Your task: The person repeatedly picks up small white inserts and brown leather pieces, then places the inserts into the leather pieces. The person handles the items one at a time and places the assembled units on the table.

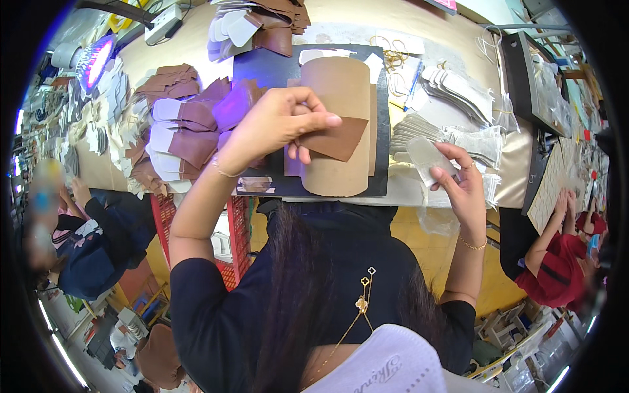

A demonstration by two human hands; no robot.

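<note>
My left hand (278, 124) pinches a brown leather piece (341, 139) between thumb and fingers. The piece lies over the middle of a tan, rounded block (335, 82); I cannot tell whether it touches the block. Beneath the block is a black mat (262, 65). Off to the right, my right hand (466, 193) grips a thin, pale grey piece (427, 159) by its edge, in front of a fanned stack of grey pieces (409, 134). Brown pieces with white ends (187, 144) lie in overlapping rows left of my left hand.
More brown and white pieces (259, 29) are heaped at the back. Curved pale strips (458, 95) and tangled yellowish cord (395, 57) lie at the right. A lit lamp (95, 62) and a power strip (164, 25) stand at the far left. Other people sit at both sides.
</note>
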